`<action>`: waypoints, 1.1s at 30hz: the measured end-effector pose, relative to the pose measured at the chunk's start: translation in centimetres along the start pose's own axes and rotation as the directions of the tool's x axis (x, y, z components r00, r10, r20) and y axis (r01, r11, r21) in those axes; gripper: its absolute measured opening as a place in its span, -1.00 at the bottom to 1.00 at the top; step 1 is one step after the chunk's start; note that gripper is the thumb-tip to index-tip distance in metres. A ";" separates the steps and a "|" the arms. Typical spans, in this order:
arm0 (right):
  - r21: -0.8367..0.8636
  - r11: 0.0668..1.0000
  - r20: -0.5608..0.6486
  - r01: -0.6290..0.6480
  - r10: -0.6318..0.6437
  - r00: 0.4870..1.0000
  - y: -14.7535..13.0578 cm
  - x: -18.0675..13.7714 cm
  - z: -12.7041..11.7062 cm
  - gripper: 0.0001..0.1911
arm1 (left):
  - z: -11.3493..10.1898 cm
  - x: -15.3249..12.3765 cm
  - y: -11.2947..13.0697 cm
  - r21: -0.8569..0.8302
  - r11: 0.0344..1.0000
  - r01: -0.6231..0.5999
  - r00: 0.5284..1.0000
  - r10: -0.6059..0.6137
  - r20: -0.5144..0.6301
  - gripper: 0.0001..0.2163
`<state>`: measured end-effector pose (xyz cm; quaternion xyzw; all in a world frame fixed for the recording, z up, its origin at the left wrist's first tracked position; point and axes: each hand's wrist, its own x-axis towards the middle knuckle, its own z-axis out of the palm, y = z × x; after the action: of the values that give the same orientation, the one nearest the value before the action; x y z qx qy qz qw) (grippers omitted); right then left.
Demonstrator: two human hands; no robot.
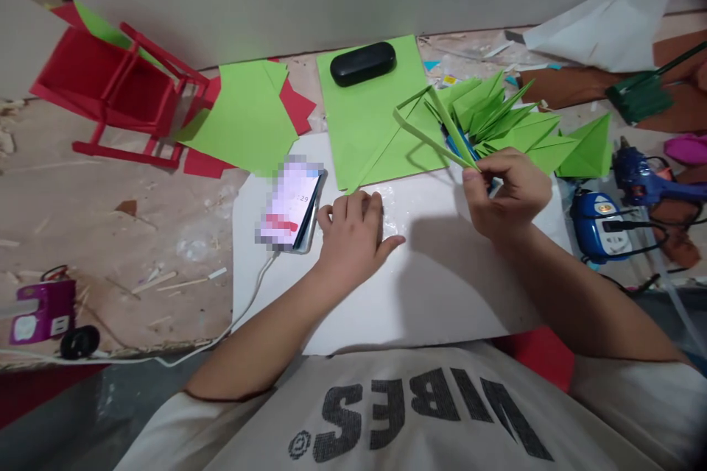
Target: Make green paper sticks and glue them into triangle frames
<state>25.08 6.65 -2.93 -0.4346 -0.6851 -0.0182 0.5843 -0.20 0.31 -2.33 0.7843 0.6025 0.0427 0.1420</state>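
Note:
My right hand (505, 191) pinches one corner of a folded green paper strip (434, 138), bent into an open triangular loop. The strip is raised over the edge of a flat green sheet (375, 151), and something blue shows behind it. Palm down on a white board (342, 316), my left hand (356, 228) lies with its thumb out, holding nothing. Its fingertips are by the green sheet's front corner, close to a lit phone (290, 206) with a white cable plugged in. Several pointed folded green papers (513, 121) lie clustered beyond my right hand.
A black case (363, 63) rests on the green sheet. Left are a small red chair-like object (121, 88), cut green paper (248, 118) and a purple device (44, 311). Right are a blue glue gun (644, 173) and a blue power socket box (599, 224) with cords.

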 end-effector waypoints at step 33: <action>0.120 0.973 0.078 0.198 -0.208 0.975 0.0 -0.5 0.2 -0.79 | -0.2 -0.6 0.3 0.018 0.967 -0.254 0.946 0.252 -0.204 -0.83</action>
<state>24.89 6.45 -3.38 -0.3293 -0.7516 -0.0199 0.5712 -0.15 -0.27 -1.96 0.8459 0.5080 0.1434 0.0760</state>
